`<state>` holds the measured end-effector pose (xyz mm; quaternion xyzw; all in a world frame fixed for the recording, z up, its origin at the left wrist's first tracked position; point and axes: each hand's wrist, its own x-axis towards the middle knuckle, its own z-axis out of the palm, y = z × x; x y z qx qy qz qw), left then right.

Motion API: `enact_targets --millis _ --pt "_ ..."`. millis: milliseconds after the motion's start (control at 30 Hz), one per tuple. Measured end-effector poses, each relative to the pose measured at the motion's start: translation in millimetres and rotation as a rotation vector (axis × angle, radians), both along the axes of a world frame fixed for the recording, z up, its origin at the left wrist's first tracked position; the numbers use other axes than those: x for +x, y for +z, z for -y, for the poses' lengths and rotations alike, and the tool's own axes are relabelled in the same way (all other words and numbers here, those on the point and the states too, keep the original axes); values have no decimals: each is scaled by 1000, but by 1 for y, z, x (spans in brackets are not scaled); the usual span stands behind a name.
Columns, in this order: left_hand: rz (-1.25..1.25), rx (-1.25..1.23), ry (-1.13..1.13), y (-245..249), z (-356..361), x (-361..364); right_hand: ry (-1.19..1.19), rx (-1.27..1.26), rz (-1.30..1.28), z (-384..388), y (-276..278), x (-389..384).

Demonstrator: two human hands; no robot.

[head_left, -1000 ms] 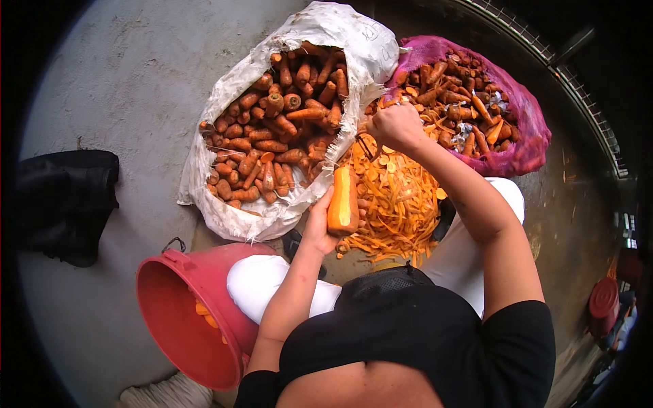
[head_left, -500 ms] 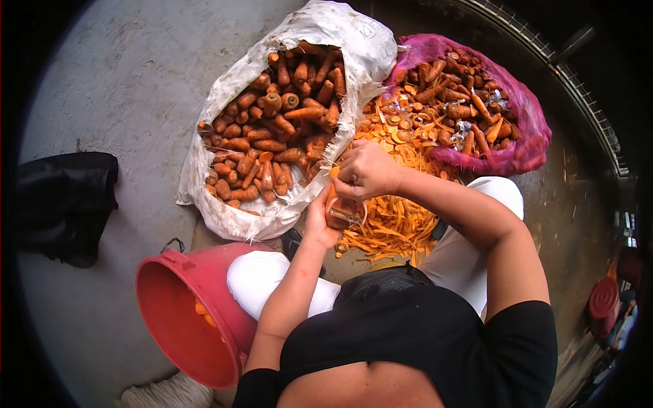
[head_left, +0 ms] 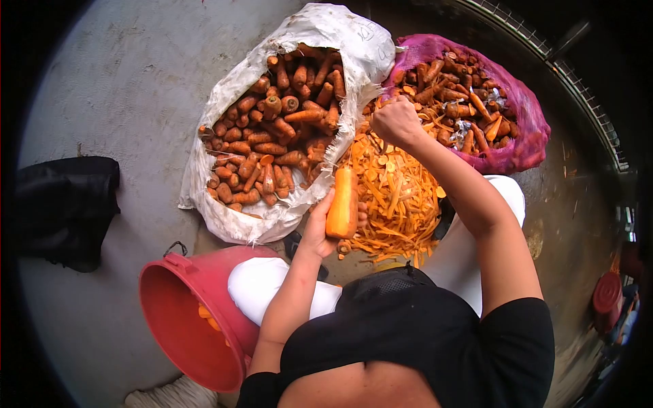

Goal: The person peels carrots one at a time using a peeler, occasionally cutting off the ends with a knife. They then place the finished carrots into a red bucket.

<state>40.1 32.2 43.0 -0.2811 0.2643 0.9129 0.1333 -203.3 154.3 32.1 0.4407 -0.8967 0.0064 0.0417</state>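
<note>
My left hand (head_left: pixel 318 224) is wrapped round a carrot (head_left: pixel 342 204), its fingers curling under the far side. The carrot points away from me, and its upper face is bright, smooth and peeled. Farther forward and to the right, my right hand (head_left: pixel 396 121) is a closed fist, apart from the carrot. The peeler in that fist is hidden by the hand from this angle. Beneath both hands lies a heap of orange peelings (head_left: pixel 398 211) with round carrot slices in it.
A white sack (head_left: pixel 224 88) full of unpeeled carrots lies open ahead. Right of it is a purple mesh sack (head_left: pixel 534 129) of carrots. A red bucket (head_left: pixel 255 299) lies tilted by my left knee, orange pieces inside. Black cloth (head_left: pixel 68 204) is at far left.
My right hand has moved forward and right, off the carrot, where the peeler showed between the hands. The carrot's peeled face is now uncovered in my left hand, which stays nearly in place.
</note>
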Motion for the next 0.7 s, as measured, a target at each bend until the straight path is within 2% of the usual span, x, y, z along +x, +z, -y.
enact_targets --millis 33,67,100,200,233,300,367,433,700 --pt "-13 34 17 -2 1 -1 -41 -8 51 2 9 5" --pt "-28 66 31 -4 3 -4 -46 -119 55 2 7 5" --pt "-45 97 45 -8 4 -6 -43 -192 146 3 14 7" --pt "9 -13 78 -22 7 -8 30 -361 492 9 40 19" --pt "23 -58 95 -24 7 -9 275 -507 294 10 36 23" --pt "-5 -36 82 -24 8 -11 467 -529 280 10 42 40" --pt "20 -8 96 -20 5 -14 548 -591 292 9 41 60" --pt "95 19 145 -13 1 -18 589 -614 288 7 42 74" --pt "2 96 126 -10 -2 -18 625 -698 211 4 40 86"
